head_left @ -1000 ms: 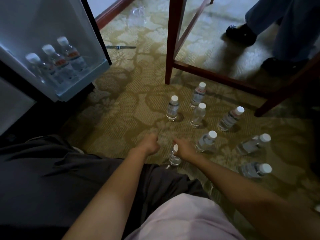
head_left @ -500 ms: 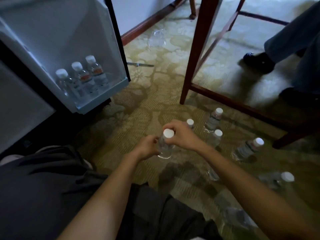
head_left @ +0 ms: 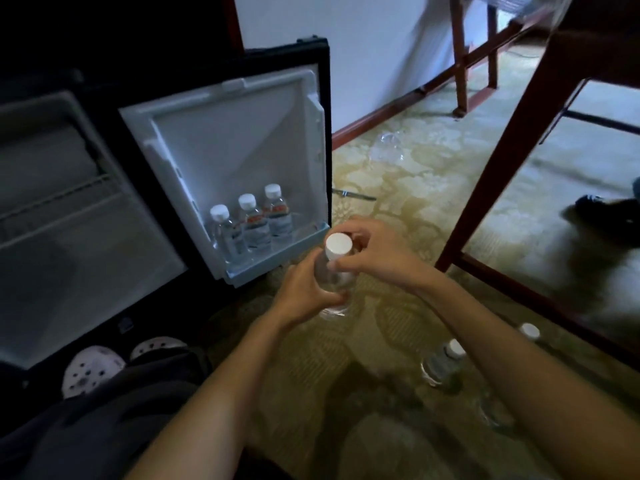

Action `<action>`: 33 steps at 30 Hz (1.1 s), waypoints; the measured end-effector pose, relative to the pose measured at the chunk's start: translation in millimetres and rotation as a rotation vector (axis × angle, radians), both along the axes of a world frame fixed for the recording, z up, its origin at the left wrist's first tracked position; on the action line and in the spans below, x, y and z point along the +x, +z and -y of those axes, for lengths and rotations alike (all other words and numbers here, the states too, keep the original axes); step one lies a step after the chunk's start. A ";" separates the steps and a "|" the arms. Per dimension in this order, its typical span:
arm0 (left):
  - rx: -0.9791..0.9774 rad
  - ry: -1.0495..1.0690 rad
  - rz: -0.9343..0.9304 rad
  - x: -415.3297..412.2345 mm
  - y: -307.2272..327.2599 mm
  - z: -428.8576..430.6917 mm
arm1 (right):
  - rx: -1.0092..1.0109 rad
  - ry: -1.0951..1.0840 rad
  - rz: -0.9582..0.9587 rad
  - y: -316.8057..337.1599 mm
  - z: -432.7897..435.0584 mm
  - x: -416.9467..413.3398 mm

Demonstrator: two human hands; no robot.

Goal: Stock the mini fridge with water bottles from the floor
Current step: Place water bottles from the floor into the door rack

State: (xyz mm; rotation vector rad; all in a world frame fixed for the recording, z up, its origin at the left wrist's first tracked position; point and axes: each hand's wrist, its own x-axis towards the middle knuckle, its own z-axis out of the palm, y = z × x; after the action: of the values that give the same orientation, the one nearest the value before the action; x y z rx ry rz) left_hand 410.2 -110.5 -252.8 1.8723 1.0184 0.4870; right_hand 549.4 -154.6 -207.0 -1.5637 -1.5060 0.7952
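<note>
While both hands grip one water bottle (head_left: 335,271) upright, left hand (head_left: 304,292) round its body, right hand (head_left: 377,254) at the cap, 3 bottles (head_left: 252,226) sit in the door shelf (head_left: 277,263) just beyond-left of them. At least 2 more bottles (head_left: 445,362) wait on the carpet (head_left: 398,188) below the right forearm, so approx. early-to-mid job.

A patterned carpet (head_left: 408,188) is carrying capped water bottles (head_left: 443,362) at lower right, while the open fridge's door shelf (head_left: 277,263) is holding three upright bottles (head_left: 254,225).
</note>
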 end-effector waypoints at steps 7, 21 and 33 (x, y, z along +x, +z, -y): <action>-0.084 0.082 0.080 -15.8 24.8 -72.2 | -0.280 0.097 -0.145 -45.1 -46.8 9.6; 0.287 -0.019 -0.465 -20.1 28.4 -171.9 | -0.192 -0.281 0.089 -103.7 -166.4 -6.5; 0.599 -0.094 -0.852 -58.5 -19.8 -191.6 | -0.266 -0.560 -0.146 -134.4 -241.5 0.1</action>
State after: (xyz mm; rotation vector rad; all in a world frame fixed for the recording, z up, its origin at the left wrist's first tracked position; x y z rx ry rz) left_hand 351.6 81.1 -272.6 2.7573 1.4096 -0.1250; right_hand 549.5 86.8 -341.4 -1.9504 -0.8119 0.7743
